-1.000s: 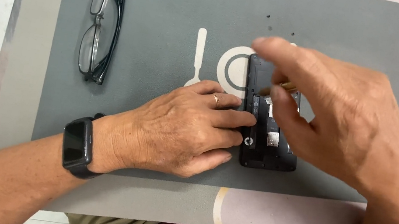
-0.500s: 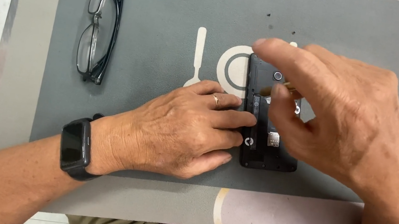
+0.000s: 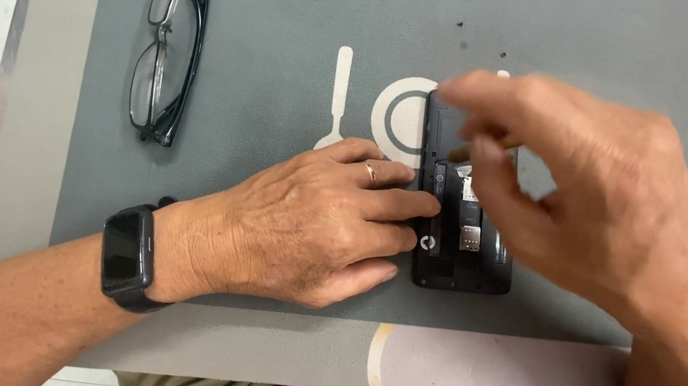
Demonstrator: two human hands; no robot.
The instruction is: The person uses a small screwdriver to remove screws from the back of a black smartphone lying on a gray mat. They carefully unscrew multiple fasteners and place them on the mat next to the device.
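A black phone (image 3: 460,242) with its back cover off lies on the grey mat (image 3: 295,43), its inner parts showing. My left hand (image 3: 311,220) lies flat on the mat, wearing a ring, and its fingertips press on the phone's left edge to hold it down. My right hand (image 3: 580,192) hovers over the phone's upper half, blurred. Its thumb and forefinger are drawn close together just above the phone's top part. Whether they pinch anything is hidden. A black smartwatch (image 3: 128,254) sits on my left wrist.
Folded black-framed glasses (image 3: 167,44) lie at the mat's left side. A white tool-and-ring print (image 3: 340,98) marks the mat beside the phone. Two small dark specks (image 3: 460,27) lie further back. The mat rests on a small pale table (image 3: 519,375) over a tiled floor.
My right hand has lifted a little off the phone, and its fingers have drawn back towards the top of the phone. The left hand and the phone have stayed put.
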